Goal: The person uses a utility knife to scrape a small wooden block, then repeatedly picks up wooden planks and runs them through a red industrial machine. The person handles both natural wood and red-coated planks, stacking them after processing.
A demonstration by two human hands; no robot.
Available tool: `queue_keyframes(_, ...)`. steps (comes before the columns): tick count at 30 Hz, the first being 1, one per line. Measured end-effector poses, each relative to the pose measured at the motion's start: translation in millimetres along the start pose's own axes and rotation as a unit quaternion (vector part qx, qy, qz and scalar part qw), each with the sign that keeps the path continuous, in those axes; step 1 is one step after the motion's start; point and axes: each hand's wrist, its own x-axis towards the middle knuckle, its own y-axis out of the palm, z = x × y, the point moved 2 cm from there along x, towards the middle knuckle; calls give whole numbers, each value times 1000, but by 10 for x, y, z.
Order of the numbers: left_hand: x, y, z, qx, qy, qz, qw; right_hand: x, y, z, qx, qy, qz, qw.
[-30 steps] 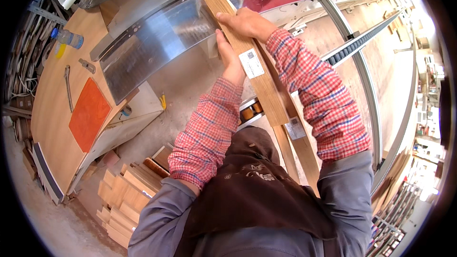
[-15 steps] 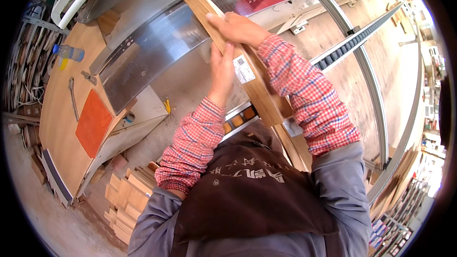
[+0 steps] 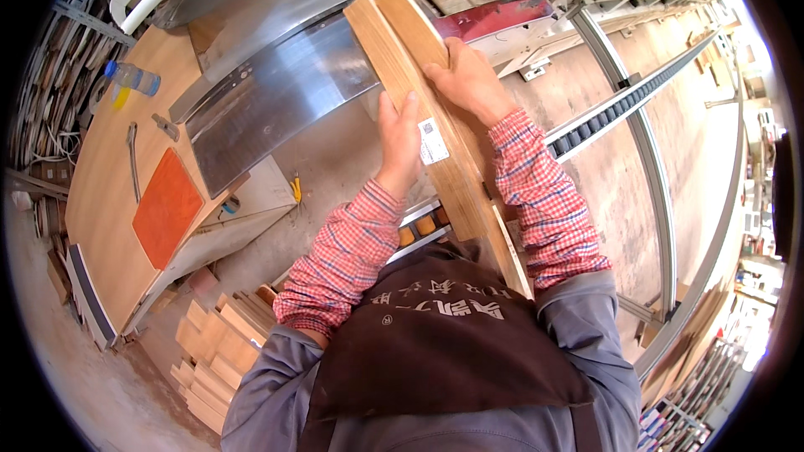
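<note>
Two long wooden boards lie side by side, slanting from the machine's steel table toward my apron. The left board [image 3: 388, 54] carries a white label near its middle. My left hand [image 3: 400, 144] grips its left edge, with the thumb along the side and the fingers partly hidden. Against it, the right board [image 3: 412, 25] reaches slightly farther out at its far end. My right hand [image 3: 473, 84] is closed on that board's right side, its thumb on top and its other fingers hidden. Both near ends come close to my apron [image 3: 444, 326].
On the left, a wooden worktop [image 3: 105, 192] holds an orange sheet [image 3: 167, 209], a plastic bottle [image 3: 134, 79] and a wrench [image 3: 132, 163]. Cut wood pieces [image 3: 219, 347] are stacked below. A metal frame [image 3: 653, 176] with a roller rail [image 3: 628, 100] stands on the right.
My right hand has shifted from the left board to the right board, whose far end now shows beside the other. My left hand has slid slightly nearer to me.
</note>
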Motion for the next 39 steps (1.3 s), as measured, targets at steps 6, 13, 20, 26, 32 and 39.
queue_keyframes(6,47,39,60,18,27,6,999,71,128,-359,33,6,15,999)
queue_keyframes(13,20,9,18,-20,-23,-7,1000,-73,145,-476,166,4,68,984)
queue_keyframes(20,34,-47,39,3,-31,-4,1000,-117,172,-591,470,125,231,842)
queue_keyframes(26,93,-48,-31,32,-16,-13,999,-96,184,-578,489,183,267,810)
queue_keyframes(32,9,-138,-159,51,-56,-14,997,-25,191,-697,450,189,249,837)
queue_keyframes(39,214,-61,99,62,36,-49,996,51,111,-637,440,202,240,841)
